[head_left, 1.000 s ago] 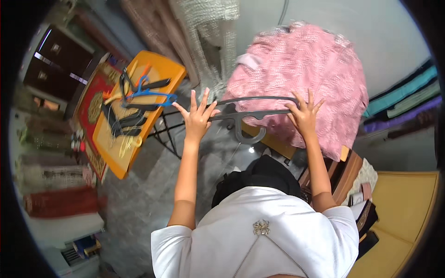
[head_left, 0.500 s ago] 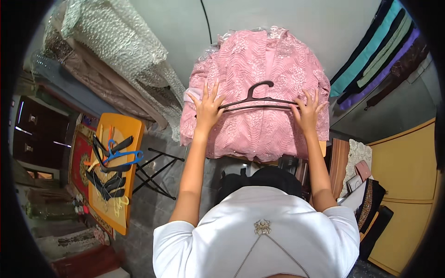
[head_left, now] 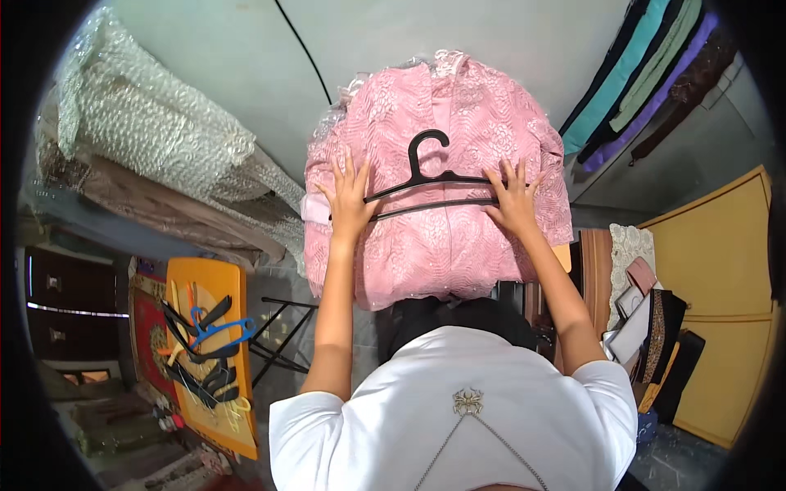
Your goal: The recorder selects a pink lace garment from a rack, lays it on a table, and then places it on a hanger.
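Note:
A pink lace jacket (head_left: pixel 442 254) with a scalloped pattern lies spread out in front of me. On top of it rests a black plastic hanger (head_left: pixel 416 176), its hook pointing away from me. My left hand (head_left: pixel 350 200) lies over the hanger's left end with its fingers spread on the lace. Over the right end, my right hand (head_left: pixel 515 200) is spread flat in the same way. Both thumbs are by the hanger's bars. My palms cover the hanger's ends. Clear plastic wrapping (head_left: pixel 332 123) shows at the jacket's far left edge.
Several hangers lie on an orange folding table (head_left: pixel 250 352) at the left. White beaded and brown garments (head_left: pixel 155 123) hang at the far left. Folded colourful cloths (head_left: pixel 647 74) line the far right. A yellow cabinet (head_left: pixel 720 254) stands at the right, with bags (head_left: pixel 667 327) beside it.
The hanger has turned flatter on the jacket, so its hook shows fuller and points away. Both hands have shifted slightly left and nearer with it. The view has swung a little.

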`<state>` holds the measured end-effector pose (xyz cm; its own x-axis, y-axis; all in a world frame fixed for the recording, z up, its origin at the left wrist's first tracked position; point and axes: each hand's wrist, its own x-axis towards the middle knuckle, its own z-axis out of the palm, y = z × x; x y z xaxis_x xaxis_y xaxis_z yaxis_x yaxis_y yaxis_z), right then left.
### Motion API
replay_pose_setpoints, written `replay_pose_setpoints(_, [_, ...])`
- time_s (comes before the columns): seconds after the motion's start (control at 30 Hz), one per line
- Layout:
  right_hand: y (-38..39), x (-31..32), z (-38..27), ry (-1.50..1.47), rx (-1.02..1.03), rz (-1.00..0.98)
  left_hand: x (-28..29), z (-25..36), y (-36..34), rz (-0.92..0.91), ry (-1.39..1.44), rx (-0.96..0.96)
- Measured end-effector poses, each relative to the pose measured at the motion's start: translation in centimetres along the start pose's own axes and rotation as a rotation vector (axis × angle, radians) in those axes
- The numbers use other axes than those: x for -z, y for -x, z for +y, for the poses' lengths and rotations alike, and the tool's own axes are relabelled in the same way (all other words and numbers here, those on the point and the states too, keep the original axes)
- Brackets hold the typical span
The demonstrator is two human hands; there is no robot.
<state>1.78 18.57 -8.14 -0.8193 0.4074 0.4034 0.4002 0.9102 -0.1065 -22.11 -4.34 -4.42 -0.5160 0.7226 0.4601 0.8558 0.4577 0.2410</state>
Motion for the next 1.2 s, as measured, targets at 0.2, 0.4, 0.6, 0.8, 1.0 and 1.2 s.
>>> replay_pose_setpoints(0.2, [-0.2,1.1,0.9,0.045,0.006,0.048,0.0,-0.3,-3.5,0.031,0.124,-0.103])
replay_pose_setpoints(0.4, [0.4,4.0,1.7,0.077,-0.007,0.108,-0.7,0.6,-7.0,-0.014,0.0,-0.153])
replay_pose_setpoints(0.6, [4.0,5.5,3.8,0.24,-0.234,0.211,-3.6,3.4,-9.8,0.269,0.075,-0.122])
replay_pose_setpoints(0.8, [5.5,8.1,5.3,0.314,-0.458,0.208,-5.3,6.3,-11.9,0.218,0.114,-0.126])
replay_pose_setpoints(1.0, [5.2,8.7,5.4,0.336,-0.411,0.2,-7.7,6.4,-13.2,0.263,0.007,-0.047])
replay_pose_setpoints(1.2, [4.1,9.3,4.9,0.265,-0.33,0.136,-5.4,5.6,-12.0,0.336,0.095,0.019])
